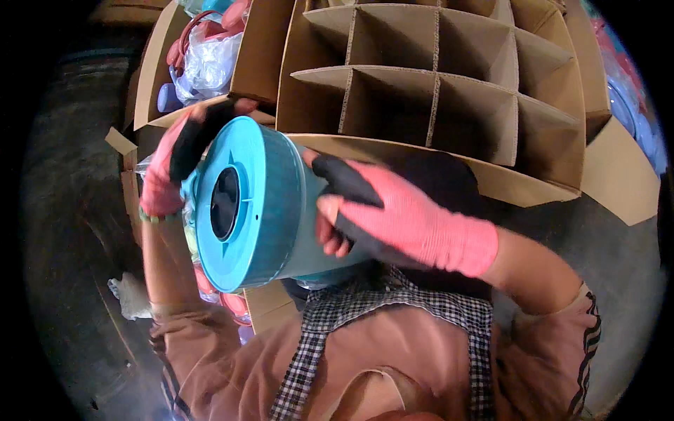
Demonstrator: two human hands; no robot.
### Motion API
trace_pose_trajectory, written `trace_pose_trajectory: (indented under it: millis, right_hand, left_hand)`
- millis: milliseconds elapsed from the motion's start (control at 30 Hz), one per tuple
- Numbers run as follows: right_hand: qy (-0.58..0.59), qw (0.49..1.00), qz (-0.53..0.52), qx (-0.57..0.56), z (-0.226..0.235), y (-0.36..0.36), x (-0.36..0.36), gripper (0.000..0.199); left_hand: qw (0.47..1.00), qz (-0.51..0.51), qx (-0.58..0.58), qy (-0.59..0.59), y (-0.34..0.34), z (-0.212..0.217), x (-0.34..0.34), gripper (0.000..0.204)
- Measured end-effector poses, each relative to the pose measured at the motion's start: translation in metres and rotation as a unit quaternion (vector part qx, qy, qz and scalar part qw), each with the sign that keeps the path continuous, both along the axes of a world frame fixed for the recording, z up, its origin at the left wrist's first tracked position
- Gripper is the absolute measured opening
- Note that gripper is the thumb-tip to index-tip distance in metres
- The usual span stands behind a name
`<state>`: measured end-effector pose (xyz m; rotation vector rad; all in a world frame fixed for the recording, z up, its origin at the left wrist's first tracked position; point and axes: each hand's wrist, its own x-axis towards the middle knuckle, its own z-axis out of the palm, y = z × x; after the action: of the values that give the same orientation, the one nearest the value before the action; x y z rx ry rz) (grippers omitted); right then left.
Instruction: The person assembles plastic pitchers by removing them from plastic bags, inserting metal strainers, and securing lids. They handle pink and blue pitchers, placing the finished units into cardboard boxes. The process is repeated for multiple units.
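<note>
Tub [277,210] is just this side of the divided carton [519,186], near its left corner, tilted on its side. R hand [393,207] has its pale body gripped; L hand [172,161] is at the turquoise end [228,259] but blurry, so can't tell if it's holding. Afaict that end's on, so done; setting tub down's left imo. Its other end's hidden behind R hand, btw.

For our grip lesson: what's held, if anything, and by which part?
The right hand holds a turquoise container by its side; whether the left hand grips is unclear.
</note>
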<state>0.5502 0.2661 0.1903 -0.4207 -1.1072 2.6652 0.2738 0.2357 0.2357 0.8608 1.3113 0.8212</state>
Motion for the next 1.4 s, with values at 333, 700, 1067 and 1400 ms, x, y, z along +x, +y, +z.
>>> trace_pose_trajectory:
  millis: [333, 700, 1067, 1400]
  right_hand:
    - [-0.154, 0.917, -0.078, 0.358, 0.024, 0.014, 0.009, 0.045]
    - [-0.267, 0.957, 0.108, 0.041, 0.041, 0.036, -0.007, 0.059]
    - [-0.204, 0.906, 0.014, 0.371, 0.023, 0.058, -0.008, 0.062]
    - [0.073, 0.994, -0.046, 0.072, -0.02, 0.051, -0.059, 0.051]
  left_hand:
    - [0.91, -0.321, 0.036, 0.261, 0.077, 0.016, 0.072, 0.035]
    - [0.63, -0.527, 0.353, 0.449, 0.086, -0.006, 0.072, 0.037]
    - [0.831, -0.334, 0.128, 0.425, 0.067, 0.017, 0.087, 0.044]
    - [0.848, -0.219, 0.257, 0.409, -0.028, 0.035, 0.044, 0.025]
